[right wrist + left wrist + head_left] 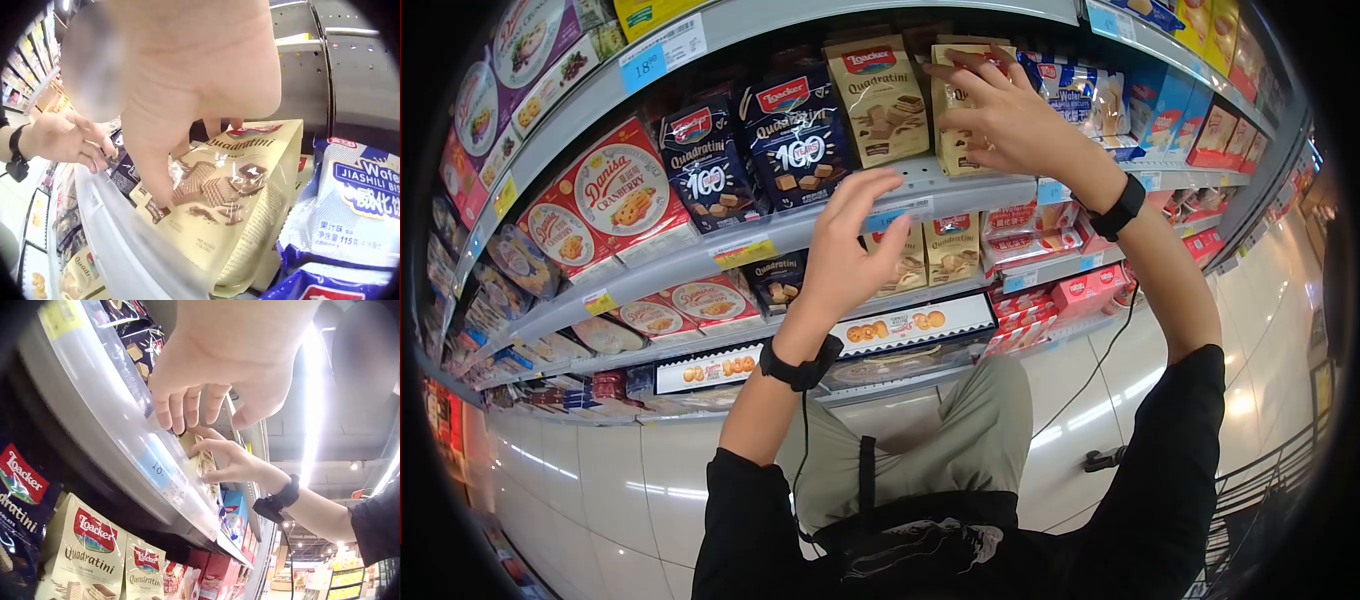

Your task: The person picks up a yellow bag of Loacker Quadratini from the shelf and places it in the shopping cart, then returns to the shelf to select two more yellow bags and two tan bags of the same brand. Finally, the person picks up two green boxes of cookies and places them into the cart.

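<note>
My right hand [1020, 120] is spread over the front and top of a cream Loacker Quadratini wafer bag [225, 187] standing on the upper shelf. In the right wrist view its thumb lies against the bag's front, while the other fingertips are partly hidden near the top. My left hand [855, 245] hangs in front of the shelf edge by a blue price tag [156, 465], holding nothing, its fingers loosely extended. A second cream Quadratini bag [885, 105] stands just left of the one at my right hand.
Dark blue Quadratini bags [795, 140] and a red Danisa cookie box [620, 190] stand to the left. Blue-and-white wafer packs [350, 206] sit right of the cream bag. The shelf edge [750, 235] juts out over a lower shelf with more cream bags [87, 550].
</note>
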Motion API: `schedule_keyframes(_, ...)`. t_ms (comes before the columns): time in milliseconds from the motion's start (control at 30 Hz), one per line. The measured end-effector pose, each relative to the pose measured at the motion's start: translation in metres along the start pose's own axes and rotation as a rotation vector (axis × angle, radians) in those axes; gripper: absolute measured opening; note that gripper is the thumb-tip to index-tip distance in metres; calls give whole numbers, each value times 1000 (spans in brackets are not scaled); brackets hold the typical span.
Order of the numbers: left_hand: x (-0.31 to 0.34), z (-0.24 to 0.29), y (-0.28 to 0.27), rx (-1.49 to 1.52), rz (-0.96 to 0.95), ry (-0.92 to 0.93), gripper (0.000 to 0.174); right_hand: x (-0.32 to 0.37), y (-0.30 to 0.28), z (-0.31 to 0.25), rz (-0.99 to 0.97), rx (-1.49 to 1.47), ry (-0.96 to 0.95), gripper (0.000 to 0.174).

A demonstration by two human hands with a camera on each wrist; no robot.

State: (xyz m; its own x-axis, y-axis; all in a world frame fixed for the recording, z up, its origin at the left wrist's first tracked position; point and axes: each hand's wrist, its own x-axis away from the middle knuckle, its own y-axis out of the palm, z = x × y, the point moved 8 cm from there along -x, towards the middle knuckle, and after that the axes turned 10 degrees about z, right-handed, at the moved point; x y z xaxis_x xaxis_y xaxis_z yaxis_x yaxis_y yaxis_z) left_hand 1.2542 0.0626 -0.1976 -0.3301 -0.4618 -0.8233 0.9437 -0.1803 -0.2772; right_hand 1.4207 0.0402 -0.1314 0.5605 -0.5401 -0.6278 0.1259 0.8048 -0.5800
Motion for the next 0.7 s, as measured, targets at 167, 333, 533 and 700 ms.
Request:
schedule_keyframes(167,6,-3,-5,13,10,1,32,5,1,3,-27,60,-15,37)
schedule_keyframes(333,9,5,-7,-87,8,2,31,7,-20,-14,174,-138,41,53)
schedule_keyframes(533,46,-12,19,-25,-86,-35,30,40,-32,-57,524,-438,135,43)
schedule_keyframes(700,83,-30,78,223,-240,-84,30,96,-45,-94,630,-385,368,27)
